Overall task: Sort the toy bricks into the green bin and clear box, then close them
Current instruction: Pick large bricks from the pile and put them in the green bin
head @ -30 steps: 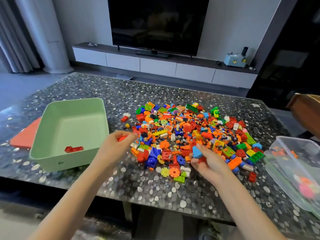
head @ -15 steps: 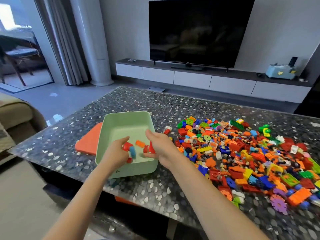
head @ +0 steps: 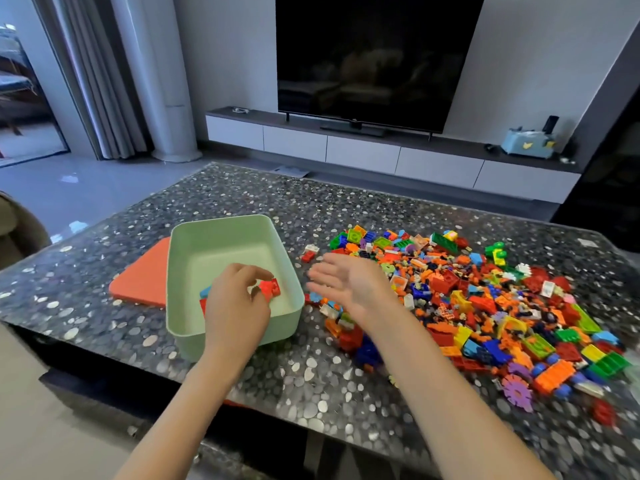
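Observation:
The green bin (head: 180,268) stands open on the table's left part. My left hand (head: 237,306) hovers inside it, fingers curled, pinching a red brick (head: 270,287) at the fingertips. A blue brick (head: 205,292) and another red one (head: 202,306) peek out from under that hand. My right hand (head: 346,282) is just right of the bin's rim, fingers straight and spread, holding nothing. A large pile of mixed toy bricks (head: 485,306) covers the table's right half. The clear box is out of view.
An orange lid (head: 142,278) lies flat against the bin's left side. The speckled table (head: 311,368) ends close to me at its front edge. Behind it are a TV (head: 374,53) and a low cabinet (head: 363,154).
Both hands carried bricks from the pile to the green bin. My right hand has let its bricks go and pulled out to the right; the left hand stays inside.

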